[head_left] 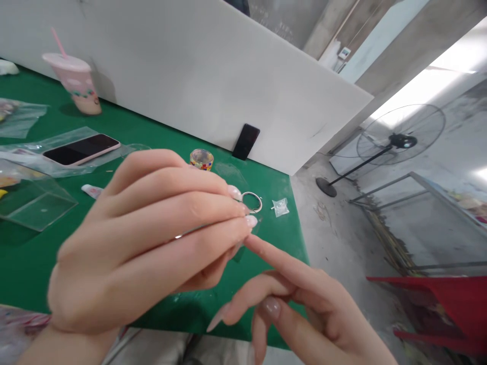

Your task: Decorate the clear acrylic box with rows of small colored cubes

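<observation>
My left hand (163,238) is closed, its fingers pressed together and bent toward the tips. A thin shiny edge (178,236) glints between two of its fingers; the thing it belongs to is mostly hidden. Just past these fingertips shows a silver ring (261,205); I cannot tell whether it is held or lies on the table. With its index finger stretched out, my right hand (300,299) touches the left fingertips. Its other fingers are bent and apart, and nothing shows in them.
On the green table (152,314) are a patterned tape roll (201,159), a small clear packet (280,207), a pink-edged phone (81,149), a clear plastic box (38,203) and a pink cup (78,83). A dark phone (246,142) leans on the white partition (182,66). A fan (401,141) stands beyond.
</observation>
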The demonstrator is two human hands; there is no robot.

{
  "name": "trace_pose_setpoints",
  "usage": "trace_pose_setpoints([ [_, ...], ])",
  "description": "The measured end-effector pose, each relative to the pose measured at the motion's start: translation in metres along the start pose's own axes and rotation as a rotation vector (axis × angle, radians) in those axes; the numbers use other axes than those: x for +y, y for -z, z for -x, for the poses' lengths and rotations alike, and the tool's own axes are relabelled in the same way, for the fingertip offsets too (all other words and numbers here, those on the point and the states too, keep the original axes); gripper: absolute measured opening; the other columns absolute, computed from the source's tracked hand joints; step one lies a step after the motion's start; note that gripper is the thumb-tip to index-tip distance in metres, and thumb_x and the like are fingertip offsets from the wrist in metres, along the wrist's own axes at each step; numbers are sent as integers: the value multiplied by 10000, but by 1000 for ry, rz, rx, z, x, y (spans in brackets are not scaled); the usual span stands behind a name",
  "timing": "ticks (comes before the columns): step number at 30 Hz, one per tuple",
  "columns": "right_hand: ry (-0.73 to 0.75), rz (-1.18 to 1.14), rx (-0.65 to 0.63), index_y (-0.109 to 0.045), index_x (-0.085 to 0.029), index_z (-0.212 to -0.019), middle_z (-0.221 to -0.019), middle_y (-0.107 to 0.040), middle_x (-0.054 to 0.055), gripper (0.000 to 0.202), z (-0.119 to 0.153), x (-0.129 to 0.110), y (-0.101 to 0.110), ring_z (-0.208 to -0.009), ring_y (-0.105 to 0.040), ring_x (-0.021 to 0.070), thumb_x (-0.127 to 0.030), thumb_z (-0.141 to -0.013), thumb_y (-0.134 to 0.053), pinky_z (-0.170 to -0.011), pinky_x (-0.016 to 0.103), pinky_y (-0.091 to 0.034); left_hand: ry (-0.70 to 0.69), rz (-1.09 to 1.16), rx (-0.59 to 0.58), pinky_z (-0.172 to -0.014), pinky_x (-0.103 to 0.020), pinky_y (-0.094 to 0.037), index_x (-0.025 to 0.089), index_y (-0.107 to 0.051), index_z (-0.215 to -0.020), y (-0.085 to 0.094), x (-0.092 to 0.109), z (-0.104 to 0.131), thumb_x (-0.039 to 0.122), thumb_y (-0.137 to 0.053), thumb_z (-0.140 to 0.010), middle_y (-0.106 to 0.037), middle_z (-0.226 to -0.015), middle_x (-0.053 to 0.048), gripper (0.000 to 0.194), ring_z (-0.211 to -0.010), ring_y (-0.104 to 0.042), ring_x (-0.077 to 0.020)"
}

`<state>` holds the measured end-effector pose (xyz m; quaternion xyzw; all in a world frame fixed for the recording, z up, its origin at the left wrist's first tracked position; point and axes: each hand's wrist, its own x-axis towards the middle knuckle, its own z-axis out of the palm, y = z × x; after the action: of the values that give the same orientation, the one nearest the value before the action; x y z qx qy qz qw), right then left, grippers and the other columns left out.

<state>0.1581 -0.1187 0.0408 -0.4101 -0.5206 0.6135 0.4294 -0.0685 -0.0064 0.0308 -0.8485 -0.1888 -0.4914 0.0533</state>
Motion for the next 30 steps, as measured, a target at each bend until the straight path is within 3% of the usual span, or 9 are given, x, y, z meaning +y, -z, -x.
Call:
trace_pose_setpoints([
  [3, -26, -33, -12, -608, -597, -1570, -1167, -905, -72, 619, 4, 0, 2, -763, -833, 61, -150, -1143, -566, -825, 182, -688, -19, 58, 47, -1033, -376, -614, 295, -734, -1145, 3, 0, -9, 244, -722, -1062, -892, -1086, 61, 98, -1056, -812, -180],
  [7, -71, -90, -30, -611, -590, -1568, -1174, -904, -71, 511, 8, -5, 6, -832, -849, 88, -284, -1159, -612, -849, 210, -710, -72, 104, 7, -1047, -377, -621, 262, -760, -1114, 2, -2, -13, 239, -776, -1036, -894, -1089, 32, 83, -1049, -822, -197],
  [10, -135, -154, -27, -651, -606, -1517, -1148, -904, -91, 468, 11, -9, 7, -868, -846, 81, -324, -1144, -659, -870, 204, -704, -131, 37, -2, -1085, -382, -610, 262, -721, -1107, -2, -3, -7, 310, -656, -1133, -883, -1079, 38, 85, -1091, -815, -178],
  [15, -172, -190, -21, -627, -633, -1525, -1159, -898, -105, 466, 13, -7, 2, -871, -837, 78, -383, -1135, -676, -880, 216, -698, -128, -32, -64, -1106, -363, -573, 241, -672, -1151, -6, -1, 2, 306, -573, -1174, -876, -1116, 50, 120, -1190, -783, -130],
  [22, -267, -248, -17, -507, -628, -1615, -1082, -899, -149, 584, 11, -4, -1, -893, -820, 58, -387, -1117, -692, -895, 217, -643, -135, -70, -31, -1125, -355, -547, 206, -689, -1161, -7, 0, 4, 241, -609, -1149, -881, -1189, 57, 88, -1209, -754, -92],
  [27, -300, -272, -3, -644, -631, -1490, -980, -891, -192, 519, 11, -11, 0, -902, -820, 30, -395, -1050, -788, -851, 154, -591, -98, -35, 54, -976, -382, -615, 212, -730, -1156, -4, 6, -2, 290, -683, -1134, -889, -1145, 63, 93, -1097, -802, -134],
  [30, -313, -282, 2, -615, -635, -1513, -987, -890, -198, 537, 13, -8, -2, -925, -817, 18, -416, -1053, -782, -862, 150, -580, -105, -19, 60, -962, -378, -640, 222, -742, -1185, -4, 7, -3, 270, -699, -1119, -885, -1163, 63, 92, -1101, -809, -153],
])
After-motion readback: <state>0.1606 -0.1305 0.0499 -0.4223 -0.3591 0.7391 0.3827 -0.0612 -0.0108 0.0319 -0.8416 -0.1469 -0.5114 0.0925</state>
